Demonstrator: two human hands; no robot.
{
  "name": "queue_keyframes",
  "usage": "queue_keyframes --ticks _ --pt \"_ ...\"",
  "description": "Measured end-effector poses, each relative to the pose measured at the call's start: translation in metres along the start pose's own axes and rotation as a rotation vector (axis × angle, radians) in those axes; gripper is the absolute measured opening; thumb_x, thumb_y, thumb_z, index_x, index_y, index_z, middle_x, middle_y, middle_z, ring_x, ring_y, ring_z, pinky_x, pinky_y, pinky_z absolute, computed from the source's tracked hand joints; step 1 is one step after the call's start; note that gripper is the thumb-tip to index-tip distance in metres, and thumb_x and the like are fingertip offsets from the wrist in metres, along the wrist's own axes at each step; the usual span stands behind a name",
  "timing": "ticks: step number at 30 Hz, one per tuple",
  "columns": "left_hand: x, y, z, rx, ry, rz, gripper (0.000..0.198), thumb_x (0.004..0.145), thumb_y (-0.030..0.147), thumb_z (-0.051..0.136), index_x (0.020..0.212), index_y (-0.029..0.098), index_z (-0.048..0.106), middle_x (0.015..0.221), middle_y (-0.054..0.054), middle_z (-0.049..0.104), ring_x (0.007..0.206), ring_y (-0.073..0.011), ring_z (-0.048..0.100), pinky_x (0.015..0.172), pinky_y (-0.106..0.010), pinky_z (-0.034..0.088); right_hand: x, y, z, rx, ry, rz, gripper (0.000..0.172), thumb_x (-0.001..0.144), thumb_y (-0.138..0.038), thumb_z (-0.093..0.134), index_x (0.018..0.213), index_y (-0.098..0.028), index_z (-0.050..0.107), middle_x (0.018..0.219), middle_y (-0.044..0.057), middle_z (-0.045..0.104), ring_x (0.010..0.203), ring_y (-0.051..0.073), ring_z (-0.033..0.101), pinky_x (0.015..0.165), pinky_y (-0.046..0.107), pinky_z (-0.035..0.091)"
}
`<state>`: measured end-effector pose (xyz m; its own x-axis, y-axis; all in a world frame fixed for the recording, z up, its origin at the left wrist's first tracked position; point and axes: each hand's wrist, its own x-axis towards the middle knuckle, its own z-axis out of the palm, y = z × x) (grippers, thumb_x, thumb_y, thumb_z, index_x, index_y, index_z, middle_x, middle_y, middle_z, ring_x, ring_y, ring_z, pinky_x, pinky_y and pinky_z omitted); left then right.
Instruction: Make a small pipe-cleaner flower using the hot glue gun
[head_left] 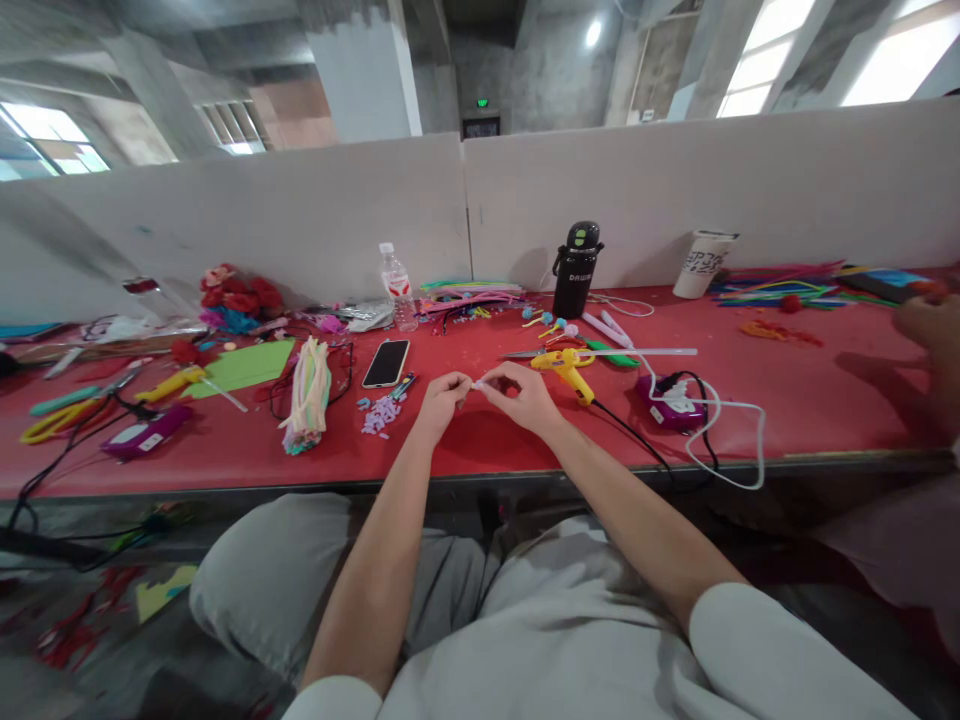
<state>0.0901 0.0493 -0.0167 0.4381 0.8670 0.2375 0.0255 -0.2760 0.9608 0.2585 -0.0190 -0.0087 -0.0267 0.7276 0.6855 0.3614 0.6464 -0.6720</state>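
Over the red tabletop [480, 445], my left hand [446, 397] and my right hand [523, 397] meet fingertip to fingertip. Both pinch a small pale lilac piece [478, 385], mostly covered by the fingers; its exact kind is too small to tell. Left of my left hand lies a pile of short lilac pieces [382, 415], with a small slim tool [405, 385] by it. A phone [386, 363] rests just behind the pile. To the right of my right hand is a yellow glue gun [568, 372], its cable running toward the front edge.
A bundle of pipe cleaners [309, 395], a green sheet [251, 368] and another glue gun [171, 384] lie left. Behind stand a water bottle [396, 285], a black flask [577, 270] and a paper cup [703, 264]. A purple power strip [670, 403] with cables sits right, near another person's hand [930, 330].
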Motion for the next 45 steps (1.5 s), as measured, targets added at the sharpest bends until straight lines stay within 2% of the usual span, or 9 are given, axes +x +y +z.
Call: queue_keyframes --ticks 6,20,30,37,45 --pt "-0.0002 0.0021 0.0014 -0.001 0.017 0.012 0.019 0.076 0.033 0.061 0.07 0.015 0.059 0.053 0.004 0.044 0.053 -0.0098 0.039 0.055 -0.024 0.03 0.0 0.003 0.0004 -0.016 0.067 0.022 0.026 0.083 -0.037 0.065 0.103 -0.02 0.065 0.084 0.004 0.061 0.07 0.014 0.056 0.063 0.027 0.049" --pt "-0.0027 0.0074 0.005 0.065 0.034 0.022 0.019 0.075 0.034 0.061 0.07 0.015 0.061 0.052 0.004 0.044 0.052 -0.01 0.039 0.053 -0.024 0.029 0.0003 0.0035 0.0028 0.019 0.064 0.097 0.015 0.084 -0.033 0.062 0.084 -0.018 0.065 0.077 0.004 0.066 0.066 0.015 0.059 0.061 0.027 0.048" --pt "-0.003 0.0064 0.0058 0.1 0.042 0.023 0.019 0.077 0.034 0.06 0.072 0.016 0.062 0.053 0.004 0.045 0.051 -0.0101 0.039 0.053 -0.025 0.03 0.0018 0.0019 0.0013 0.014 0.08 0.186 0.025 0.087 -0.041 0.057 0.084 -0.019 0.067 0.078 0.004 0.069 0.069 0.017 0.062 0.062 0.028 0.047" --pt "-0.0031 0.0051 0.0053 0.143 0.04 0.048 0.02 0.079 0.035 0.06 0.074 0.015 0.063 0.055 0.004 0.047 0.054 -0.0101 0.039 0.054 -0.024 0.031 0.0006 0.0047 0.0007 -0.026 0.065 0.152 0.021 0.087 -0.036 0.058 0.084 -0.018 0.068 0.078 0.004 0.069 0.07 0.017 0.062 0.064 0.028 0.047" --pt "-0.0018 0.0047 0.0053 0.165 0.08 0.062 0.02 0.077 0.035 0.06 0.075 0.015 0.065 0.058 0.002 0.053 0.06 -0.0126 0.047 0.06 -0.025 0.037 0.0016 0.0038 0.0001 0.033 0.069 0.199 0.025 0.09 -0.04 0.054 0.086 -0.019 0.067 0.083 0.005 0.072 0.076 0.017 0.066 0.07 0.028 0.05"
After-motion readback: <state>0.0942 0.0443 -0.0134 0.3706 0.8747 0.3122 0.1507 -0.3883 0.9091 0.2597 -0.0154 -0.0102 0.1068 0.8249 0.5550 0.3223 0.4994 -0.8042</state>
